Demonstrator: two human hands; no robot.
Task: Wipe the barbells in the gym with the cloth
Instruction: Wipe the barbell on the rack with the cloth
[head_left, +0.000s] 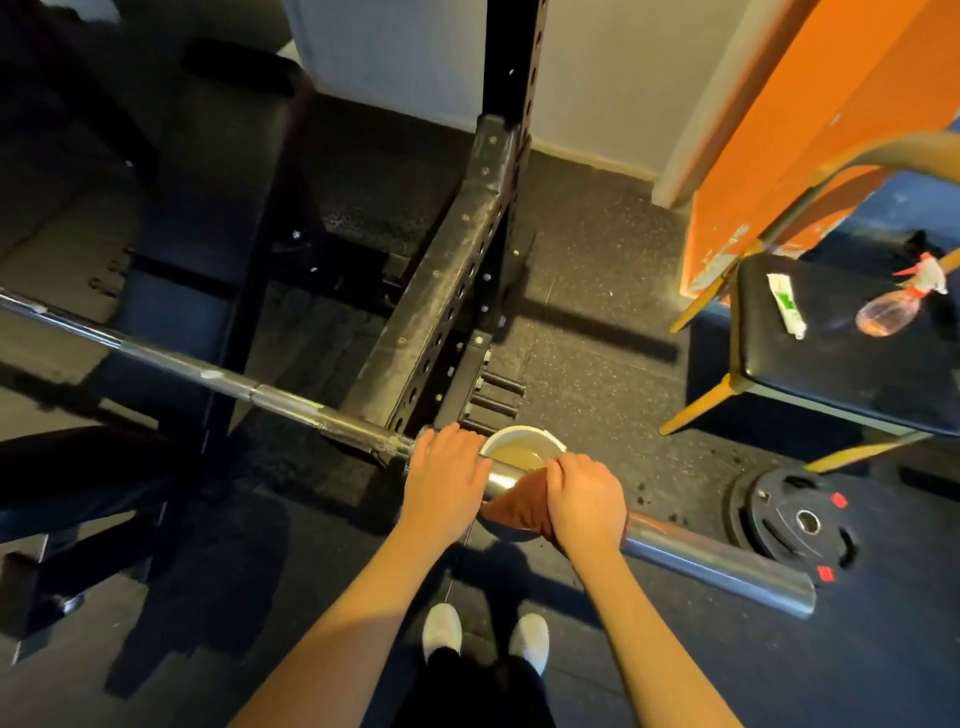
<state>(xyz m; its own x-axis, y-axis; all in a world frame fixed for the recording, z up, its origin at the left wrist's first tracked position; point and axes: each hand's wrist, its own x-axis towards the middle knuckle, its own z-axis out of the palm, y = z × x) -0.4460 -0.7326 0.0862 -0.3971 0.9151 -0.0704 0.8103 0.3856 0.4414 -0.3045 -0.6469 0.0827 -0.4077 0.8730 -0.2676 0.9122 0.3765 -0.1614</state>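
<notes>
i am standing at the long chrome steel barbell (717, 564), which is lying across the black steel rack (441, 291) with its thick end sleeve reaching out in front of me. my left hand (447, 467) is curling over the bar by the collar, bracing it. my right hand (584, 499) is closing tight around the rust-brown cloth (514, 506), which is draping over the sleeve. i am judging the cloth should be wrapping fully round and sliding toward the free end, my left hand stopping the sleeve spinning, drips falling into the white round bucket (524, 430) beneath.
</notes>
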